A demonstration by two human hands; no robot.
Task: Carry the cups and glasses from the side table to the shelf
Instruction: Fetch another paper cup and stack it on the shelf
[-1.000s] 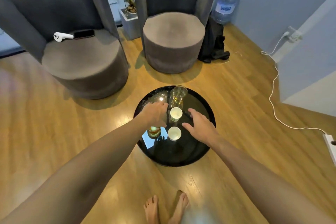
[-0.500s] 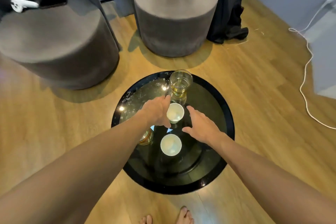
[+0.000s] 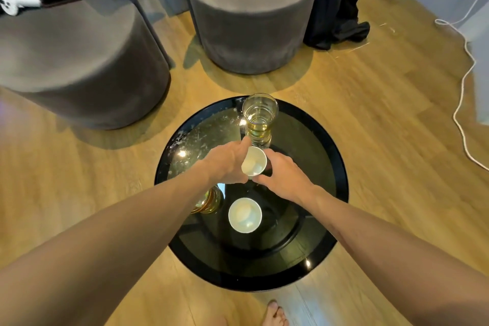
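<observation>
Hands meet at the middle of the round black side table [image 3: 317,259]: the left hand [image 3: 227,163] and the right hand [image 3: 284,177] both grasp one white cup [image 3: 254,161]. A second white cup [image 3: 244,215] stands nearer the table's front edge, a tall glass [image 3: 260,116] of yellowish liquid stands by its far edge, and an amber glass [image 3: 209,200] shows under the left forearm.

White cups [image 3: 245,215], yellowish glass [image 3: 259,116], black table [image 3: 328,156], grey chairs [image 3: 251,8].

Both forearms extended fwd, bare. Left hand [image 3: 225,163] and right hand [image 3: 284,176] converge, fingers curled inward, thumbs toward each other, nearly touching at centre.
</observation>
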